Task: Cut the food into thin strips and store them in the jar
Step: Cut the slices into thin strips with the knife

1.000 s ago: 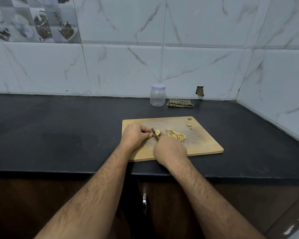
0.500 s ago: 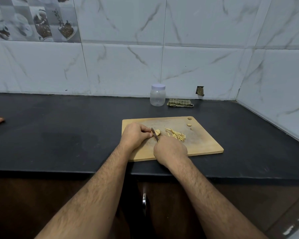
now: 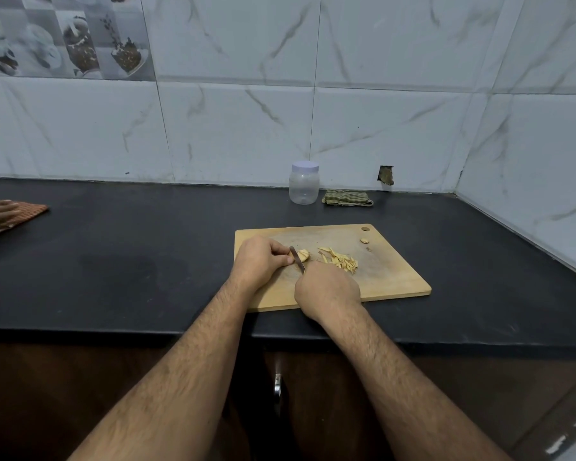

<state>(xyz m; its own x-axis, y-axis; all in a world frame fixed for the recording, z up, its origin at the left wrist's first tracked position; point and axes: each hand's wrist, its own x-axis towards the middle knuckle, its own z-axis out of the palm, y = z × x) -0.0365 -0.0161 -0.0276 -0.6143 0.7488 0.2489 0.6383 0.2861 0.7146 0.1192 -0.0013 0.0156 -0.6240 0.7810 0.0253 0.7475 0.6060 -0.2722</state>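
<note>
Right hand (image 3: pixel 326 291) in a clenched grip round the knife (image 3: pixel 297 259) — left hand (image 3: pixel 260 261) pinching the food piece (image 3: pixel 304 255) on the cutting board (image 3: pixel 396 277).

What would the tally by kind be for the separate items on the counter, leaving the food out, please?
Cutting board: 1
Knife: 1
Jar: 1
Cloths: 2 (green, orange)
Total: 5
</note>
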